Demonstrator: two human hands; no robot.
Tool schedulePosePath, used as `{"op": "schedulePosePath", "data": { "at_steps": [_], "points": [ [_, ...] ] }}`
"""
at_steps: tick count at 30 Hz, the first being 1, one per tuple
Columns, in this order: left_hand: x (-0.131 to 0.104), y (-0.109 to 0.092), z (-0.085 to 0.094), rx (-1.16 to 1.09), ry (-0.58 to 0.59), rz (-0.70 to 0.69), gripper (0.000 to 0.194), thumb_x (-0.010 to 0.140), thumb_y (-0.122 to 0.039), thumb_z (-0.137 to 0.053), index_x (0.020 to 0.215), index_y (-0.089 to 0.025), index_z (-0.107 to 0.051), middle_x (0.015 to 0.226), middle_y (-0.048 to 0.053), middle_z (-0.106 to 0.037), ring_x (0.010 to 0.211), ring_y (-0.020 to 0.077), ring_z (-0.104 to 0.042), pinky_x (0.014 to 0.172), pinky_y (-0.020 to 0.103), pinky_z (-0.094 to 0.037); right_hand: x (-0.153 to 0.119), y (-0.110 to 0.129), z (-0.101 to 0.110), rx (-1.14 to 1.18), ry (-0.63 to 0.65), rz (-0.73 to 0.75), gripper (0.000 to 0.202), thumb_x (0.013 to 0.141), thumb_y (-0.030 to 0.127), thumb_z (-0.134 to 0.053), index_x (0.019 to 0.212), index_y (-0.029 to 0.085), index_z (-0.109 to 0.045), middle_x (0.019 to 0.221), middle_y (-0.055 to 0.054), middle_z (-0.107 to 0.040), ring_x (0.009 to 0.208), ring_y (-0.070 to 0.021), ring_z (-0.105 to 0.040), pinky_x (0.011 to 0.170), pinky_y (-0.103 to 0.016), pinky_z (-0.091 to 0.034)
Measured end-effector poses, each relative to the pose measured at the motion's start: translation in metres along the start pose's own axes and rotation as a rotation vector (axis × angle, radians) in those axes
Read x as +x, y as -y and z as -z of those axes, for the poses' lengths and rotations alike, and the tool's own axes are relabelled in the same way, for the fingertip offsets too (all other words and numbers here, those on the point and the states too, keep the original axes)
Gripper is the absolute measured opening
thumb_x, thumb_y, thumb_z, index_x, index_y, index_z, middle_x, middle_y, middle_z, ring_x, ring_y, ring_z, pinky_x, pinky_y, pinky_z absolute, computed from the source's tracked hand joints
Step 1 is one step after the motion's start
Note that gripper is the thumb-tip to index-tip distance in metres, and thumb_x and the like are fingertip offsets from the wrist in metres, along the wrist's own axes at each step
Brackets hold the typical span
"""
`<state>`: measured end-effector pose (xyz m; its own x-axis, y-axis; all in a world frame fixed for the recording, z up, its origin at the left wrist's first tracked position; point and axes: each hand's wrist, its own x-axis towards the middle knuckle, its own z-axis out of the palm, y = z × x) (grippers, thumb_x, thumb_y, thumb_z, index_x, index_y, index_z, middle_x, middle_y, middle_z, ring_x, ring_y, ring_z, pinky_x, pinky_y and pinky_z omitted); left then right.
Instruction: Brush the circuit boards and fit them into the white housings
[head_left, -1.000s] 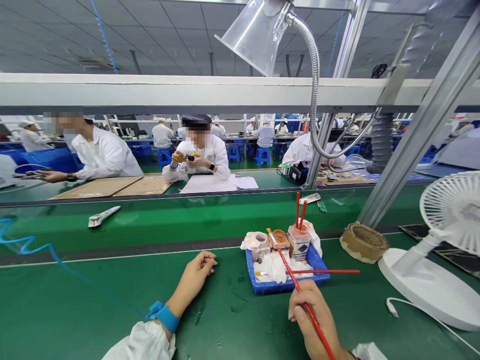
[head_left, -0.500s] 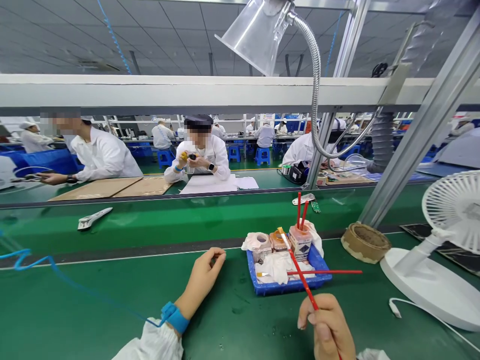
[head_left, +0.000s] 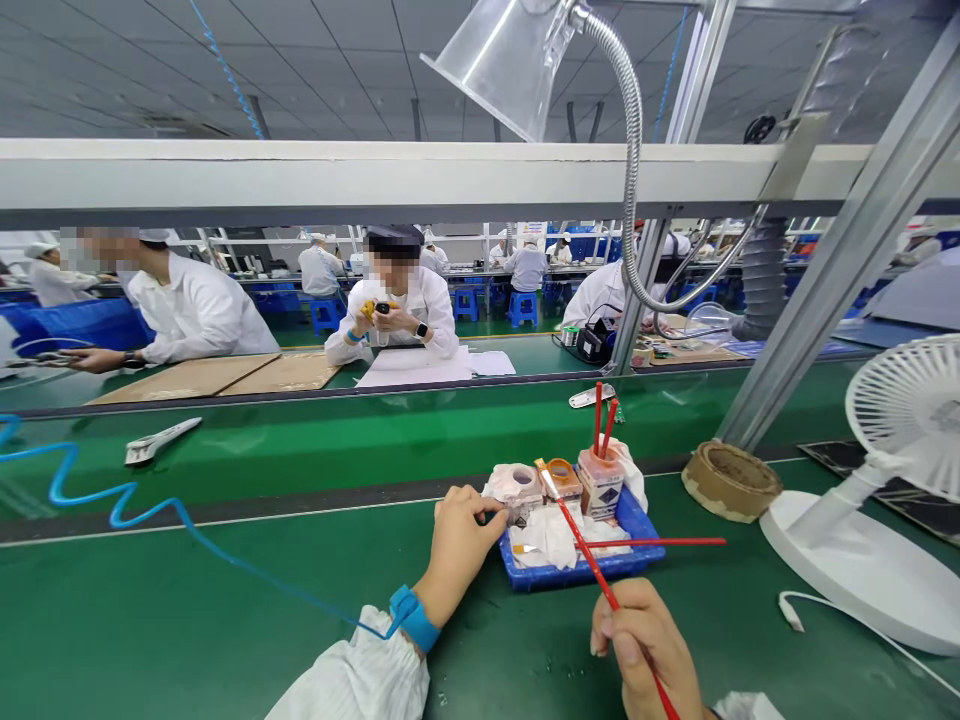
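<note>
My right hand (head_left: pixel 649 645) is closed around the red handle of a paintbrush (head_left: pixel 577 540). Its bristle end points up and away, overlapping the small orange-rimmed jar (head_left: pixel 561 472) in view; contact cannot be told. My left hand (head_left: pixel 463 540), with a blue wrist strap (head_left: pixel 414 618), is at the left edge of a blue tray (head_left: pixel 551 578). Its fingers are loosely curled with a gap at the thumb, and nothing shows in them. The tray holds jars, crumpled white tissue (head_left: pixel 546 535) and a second red brush (head_left: pixel 660 542) lying across. Two red handles stand in the right jar (head_left: pixel 600 485).
A tape roll (head_left: pixel 731 482) and a white fan (head_left: pixel 855 560) with its cable stand to the right. A white handheld device (head_left: pixel 161 441) lies on the green belt (head_left: pixel 360 435). A lamp (head_left: pixel 502 65) hangs overhead. Co-workers sit across the line.
My left hand has moved right, up to the tray's left side, pulling the blue cord along. The brush in my right hand has shifted slightly left. The white device on the belt now appears farther left.
</note>
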<state>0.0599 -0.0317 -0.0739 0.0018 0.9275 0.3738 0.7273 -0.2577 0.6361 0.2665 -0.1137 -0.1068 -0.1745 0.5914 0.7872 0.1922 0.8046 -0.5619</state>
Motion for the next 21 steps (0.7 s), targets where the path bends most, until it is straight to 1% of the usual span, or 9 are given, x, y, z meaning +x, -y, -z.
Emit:
{"op": "schedulePosePath", "data": {
  "at_steps": [5,8,10,12,14,17,19,21],
  "points": [
    [0.002,-0.007,-0.005,-0.016,-0.001,0.071,0.016,0.070,-0.030,-0.062,0.059,-0.021,-0.068,0.060,0.002,-0.049,0.071,0.0195,-0.046,0.067,0.032,-0.030,-0.003,-0.003,0.001,-0.022,0.008,0.006,0.015,0.088,0.015,-0.037,0.091,0.021,-0.051,0.077,-0.003,-0.046,0.063,-0.0131,-0.051,0.052,-0.027,-0.047],
    [0.002,-0.009,-0.008,-0.039,0.007,0.117,0.017,0.071,-0.028,-0.060,0.058,-0.020,-0.067,0.059,0.002,-0.046,0.071,0.0194,-0.046,0.066,0.032,-0.030,-0.004,-0.004,0.001,-0.036,0.026,-0.006,0.015,0.088,0.014,-0.037,0.090,0.021,-0.051,0.076,-0.003,-0.047,0.063,-0.0132,-0.051,0.053,-0.027,-0.047],
    [0.003,-0.009,-0.008,-0.062,0.030,0.138,0.017,0.072,-0.029,-0.059,0.060,-0.020,-0.068,0.059,0.001,-0.045,0.070,0.0193,-0.046,0.066,0.031,-0.031,-0.004,-0.004,0.002,-0.025,0.031,-0.014,0.015,0.087,0.013,-0.038,0.089,0.021,-0.051,0.076,-0.003,-0.047,0.062,-0.0133,-0.051,0.053,-0.027,-0.047],
    [0.004,-0.009,-0.004,-0.089,0.079,0.142,0.019,0.073,-0.030,-0.057,0.062,-0.020,-0.069,0.059,0.001,-0.046,0.069,0.0192,-0.047,0.066,0.031,-0.032,-0.003,-0.003,0.003,-0.019,0.027,-0.006,0.015,0.087,0.014,-0.038,0.089,0.020,-0.052,0.075,-0.003,-0.047,0.062,-0.0133,-0.051,0.052,-0.027,-0.047],
    [0.007,-0.008,0.004,-0.124,0.160,0.126,0.024,0.074,-0.032,-0.055,0.059,-0.019,-0.068,0.059,0.001,-0.048,0.065,0.0184,-0.048,0.063,0.030,-0.033,0.000,-0.001,0.003,-0.023,0.005,0.004,0.014,0.087,0.015,-0.039,0.088,0.020,-0.052,0.073,-0.003,-0.047,0.061,-0.0132,-0.051,0.051,-0.026,-0.046],
    [0.015,-0.002,0.025,-0.182,0.281,0.088,0.027,0.073,-0.035,-0.054,0.054,-0.019,-0.065,0.061,0.002,-0.056,0.061,0.0178,-0.051,0.058,0.028,-0.035,0.006,0.006,0.000,-0.029,-0.037,-0.004,0.015,0.090,0.019,-0.037,0.085,0.020,-0.052,0.072,-0.003,-0.046,0.059,-0.0129,-0.050,0.050,-0.026,-0.045],
    [0.022,0.005,0.039,-0.219,0.337,0.084,0.023,0.072,-0.034,-0.053,0.059,-0.020,-0.065,0.063,0.001,-0.061,0.061,0.0181,-0.054,0.057,0.027,-0.037,0.008,0.015,-0.004,-0.029,-0.104,-0.012,0.017,0.091,0.023,-0.036,0.085,0.021,-0.051,0.072,-0.003,-0.045,0.058,-0.0131,-0.048,0.049,-0.027,-0.043],
    [0.033,0.015,0.051,-0.249,0.334,0.103,0.022,0.074,-0.034,-0.050,0.070,-0.020,-0.065,0.063,0.001,-0.063,0.061,0.0181,-0.056,0.058,0.027,-0.040,0.009,0.025,-0.007,-0.021,-0.187,-0.010,0.017,0.092,0.026,-0.035,0.085,0.022,-0.051,0.072,-0.003,-0.044,0.057,-0.0135,-0.047,0.048,-0.028,-0.041]
  ]
}}
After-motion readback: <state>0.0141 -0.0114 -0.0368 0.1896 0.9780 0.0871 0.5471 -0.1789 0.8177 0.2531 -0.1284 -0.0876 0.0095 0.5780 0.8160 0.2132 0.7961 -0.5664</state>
